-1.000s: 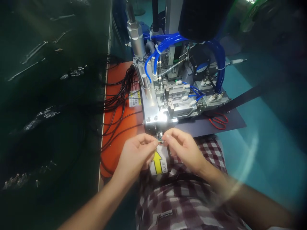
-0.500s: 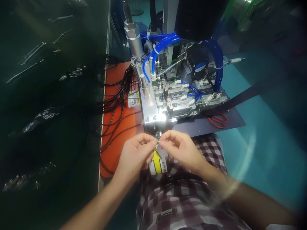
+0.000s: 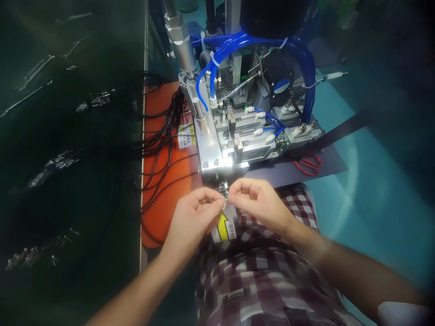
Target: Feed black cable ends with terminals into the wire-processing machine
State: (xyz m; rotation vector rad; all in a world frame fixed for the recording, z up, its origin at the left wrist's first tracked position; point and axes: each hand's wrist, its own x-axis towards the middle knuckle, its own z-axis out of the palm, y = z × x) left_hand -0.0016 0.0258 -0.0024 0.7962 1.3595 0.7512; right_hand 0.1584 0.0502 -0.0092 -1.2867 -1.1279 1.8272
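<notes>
My left hand (image 3: pixel 199 213) and my right hand (image 3: pixel 260 201) meet at the fingertips in front of the machine, each closed in a pinch. Between them shows a tiny thin piece (image 3: pixel 226 200), pale and reddish, too small to name. The fingers hide most of it. Just beyond the fingertips is the small metal fixture (image 3: pixel 223 187) at the machine's near end. Below the hands, a label with a yellow arrow (image 3: pixel 222 227) lies on the rail that points toward the fixture.
The metal machine (image 3: pixel 210 145) with blue air tubes (image 3: pixel 234 43) stands ahead. Black cables (image 3: pixel 166 136) cross the orange board (image 3: pixel 159 190) at left. Red-handled scissors (image 3: pixel 308 164) lie on the dark plate at right. Shiny small metal parts (image 3: pixel 61 163) rest on the dark surface at far left.
My right fingertips have come closer to the left ones, and less of the thin piece shows between them. The camera view has shifted slightly; both hands stay pinched.
</notes>
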